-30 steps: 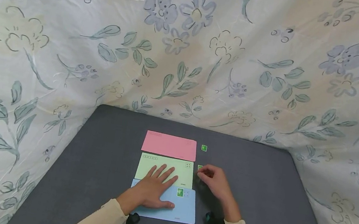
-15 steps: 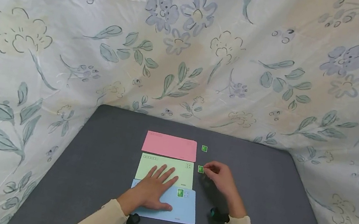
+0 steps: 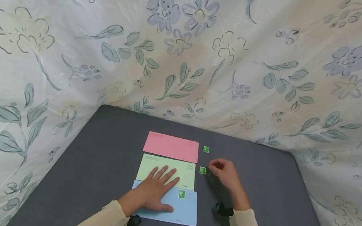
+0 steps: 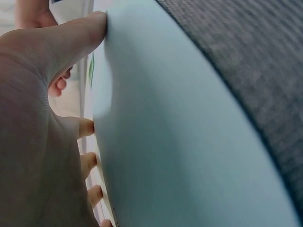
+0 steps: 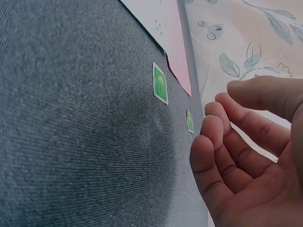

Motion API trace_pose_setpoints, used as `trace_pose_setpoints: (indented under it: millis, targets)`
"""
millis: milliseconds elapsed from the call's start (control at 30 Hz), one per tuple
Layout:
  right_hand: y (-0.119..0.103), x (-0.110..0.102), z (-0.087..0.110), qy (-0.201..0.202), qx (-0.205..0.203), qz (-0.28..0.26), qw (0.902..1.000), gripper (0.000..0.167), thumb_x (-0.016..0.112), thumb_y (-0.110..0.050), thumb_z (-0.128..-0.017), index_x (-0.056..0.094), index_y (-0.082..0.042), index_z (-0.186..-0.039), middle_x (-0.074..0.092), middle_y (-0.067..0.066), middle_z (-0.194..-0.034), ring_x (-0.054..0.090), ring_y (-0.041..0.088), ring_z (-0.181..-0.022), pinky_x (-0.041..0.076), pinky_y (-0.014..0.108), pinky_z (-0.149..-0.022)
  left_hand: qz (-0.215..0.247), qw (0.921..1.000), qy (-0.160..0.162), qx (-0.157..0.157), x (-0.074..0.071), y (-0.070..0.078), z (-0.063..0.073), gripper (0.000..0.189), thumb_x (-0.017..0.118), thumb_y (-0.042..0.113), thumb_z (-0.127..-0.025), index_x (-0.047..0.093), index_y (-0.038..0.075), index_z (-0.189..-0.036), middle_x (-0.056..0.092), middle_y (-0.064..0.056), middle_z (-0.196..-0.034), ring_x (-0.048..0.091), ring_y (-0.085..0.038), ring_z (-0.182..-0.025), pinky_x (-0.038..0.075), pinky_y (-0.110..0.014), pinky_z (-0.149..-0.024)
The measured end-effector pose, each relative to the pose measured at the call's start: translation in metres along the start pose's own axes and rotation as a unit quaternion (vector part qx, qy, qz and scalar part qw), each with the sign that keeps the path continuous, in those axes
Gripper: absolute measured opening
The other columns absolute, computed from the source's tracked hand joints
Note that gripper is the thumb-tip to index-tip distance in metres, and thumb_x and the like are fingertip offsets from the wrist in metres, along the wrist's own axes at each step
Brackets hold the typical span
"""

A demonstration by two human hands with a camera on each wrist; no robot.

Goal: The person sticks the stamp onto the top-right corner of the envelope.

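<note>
My left hand point(image 3: 154, 193) lies flat with spread fingers across the green envelope point(image 3: 146, 168) and the blue envelope point(image 3: 183, 212) below it. In the left wrist view its thumb touches the blue envelope point(image 4: 161, 127). A green stamp point(image 3: 181, 194) is on the blue envelope's upper right part. Just right of the green envelope lies a loose green stamp point(image 3: 202, 170), with my right hand point(image 3: 228, 177) beside it. In the right wrist view, the right hand's fingers point(image 5: 202, 153) bend loosely, hold nothing and hang apart from the stamp point(image 5: 160, 83).
A pink envelope point(image 3: 171, 146) lies at the top of the column, with another loose stamp point(image 3: 206, 149) to its right. Dark grey cloth covers the table point(image 3: 275, 209). Behind it hangs a floral curtain point(image 3: 190, 52).
My right hand has drawn away from the loose stamp beside the green envelope, rightward and slightly up, leaving it on the table in full view. The left hand stays nearly in place.
</note>
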State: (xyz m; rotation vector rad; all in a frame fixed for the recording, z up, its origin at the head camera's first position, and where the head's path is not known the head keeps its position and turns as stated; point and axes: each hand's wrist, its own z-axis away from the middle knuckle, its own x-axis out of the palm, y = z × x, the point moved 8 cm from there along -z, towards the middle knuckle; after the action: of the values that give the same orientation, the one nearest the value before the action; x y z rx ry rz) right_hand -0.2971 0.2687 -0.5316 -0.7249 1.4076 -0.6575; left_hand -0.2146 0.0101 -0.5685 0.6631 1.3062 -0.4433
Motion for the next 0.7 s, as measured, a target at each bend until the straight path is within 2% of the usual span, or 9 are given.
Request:
trace_pose_setpoints:
  millis: [700]
  targets:
    - [0.017, 0.004, -0.019, -0.018, 0.03, 0.031, 0.9989, 0.006, 0.078, -0.01, -0.101, 0.082, -0.005, -0.103, 0.07, 0.005, -0.089, 0.063, 0.023, -0.078, 0.052, 0.037, -0.066, -0.002, 1.0, -0.003, -0.001, 0.002, -0.001, -0.001, 0.102, 0.062, 0.08, -0.091, 0.033, 0.025, -0.173, 0.019, -0.005, -0.181, 0.014, -0.035, -0.165, 0.015, -0.061, -0.13]
